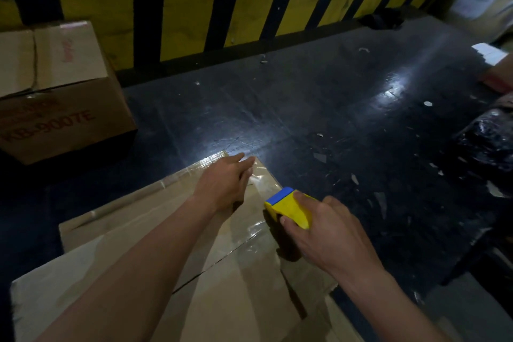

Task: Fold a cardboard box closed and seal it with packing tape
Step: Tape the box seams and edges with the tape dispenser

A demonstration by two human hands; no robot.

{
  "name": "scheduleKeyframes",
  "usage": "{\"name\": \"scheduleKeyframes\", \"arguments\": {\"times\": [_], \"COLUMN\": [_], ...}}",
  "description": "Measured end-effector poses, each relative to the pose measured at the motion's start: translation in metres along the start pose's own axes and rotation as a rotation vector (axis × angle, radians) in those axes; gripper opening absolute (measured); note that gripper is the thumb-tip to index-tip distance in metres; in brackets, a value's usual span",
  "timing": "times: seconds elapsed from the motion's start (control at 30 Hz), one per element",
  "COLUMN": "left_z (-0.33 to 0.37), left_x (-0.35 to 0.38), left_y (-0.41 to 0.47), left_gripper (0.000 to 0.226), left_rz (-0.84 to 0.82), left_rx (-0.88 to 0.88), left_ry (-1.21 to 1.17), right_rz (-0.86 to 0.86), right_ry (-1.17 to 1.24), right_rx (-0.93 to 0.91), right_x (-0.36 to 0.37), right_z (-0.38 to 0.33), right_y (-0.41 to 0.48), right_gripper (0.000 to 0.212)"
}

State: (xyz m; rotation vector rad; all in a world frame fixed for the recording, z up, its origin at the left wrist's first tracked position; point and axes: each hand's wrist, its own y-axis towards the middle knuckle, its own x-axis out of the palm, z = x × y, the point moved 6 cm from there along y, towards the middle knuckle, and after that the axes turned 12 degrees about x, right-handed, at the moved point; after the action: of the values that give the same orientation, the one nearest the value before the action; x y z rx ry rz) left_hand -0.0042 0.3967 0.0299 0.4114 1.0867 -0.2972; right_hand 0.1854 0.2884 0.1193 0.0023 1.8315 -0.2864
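A brown cardboard box lies low in front of me, its top flaps folded flat. Clear packing tape runs along the flap seam toward the far right corner. My left hand presses flat on the tape near that far corner, fingers stretched forward. My right hand grips a yellow tape dispenser with a blue end, held against the box top at its right edge, just behind my left hand.
A second cardboard box with red print stands at the left. A yellow and black striped barrier runs across the back. The dark floor carries paper scraps. A black wrapped bundle sits at the right.
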Motion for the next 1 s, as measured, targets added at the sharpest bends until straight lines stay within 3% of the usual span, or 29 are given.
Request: {"name": "scheduleKeyframes", "arguments": {"times": [0.07, 0.2, 0.43, 0.57, 0.8, 1.0], "left_z": [0.015, 0.028, 0.023, 0.028, 0.040, 0.049], "left_x": [0.004, 0.024, 0.023, 0.020, 0.017, 0.023], "left_y": [-0.004, -0.017, -0.019, -0.017, -0.015, -0.010], "left_gripper": [0.041, 0.057, 0.060, 0.057, 0.074, 0.070], "left_rz": [-0.006, -0.167, -0.176, -0.155, -0.259, -0.261], "left_rx": [0.130, 0.300, 0.281, 0.266, 0.226, 0.191], "left_ry": [0.052, 0.121, 0.125, 0.088, 0.142, 0.241], "right_rz": [0.012, 0.005, -0.057, -0.052, -0.053, -0.044], "right_ry": [-0.024, -0.021, 0.039, 0.063, -0.048, -0.091], "right_rx": [-0.008, -0.038, -0.077, -0.110, -0.051, -0.063], "right_x": [0.001, 0.004, 0.006, -0.007, -0.007, -0.006], "right_z": [-0.003, -0.003, 0.010, 0.025, 0.019, 0.015], "right_y": [0.003, 0.007, 0.008, 0.003, -0.006, -0.001], "right_gripper": [0.058, 0.061, 0.062, 0.037, 0.048, 0.049]}}
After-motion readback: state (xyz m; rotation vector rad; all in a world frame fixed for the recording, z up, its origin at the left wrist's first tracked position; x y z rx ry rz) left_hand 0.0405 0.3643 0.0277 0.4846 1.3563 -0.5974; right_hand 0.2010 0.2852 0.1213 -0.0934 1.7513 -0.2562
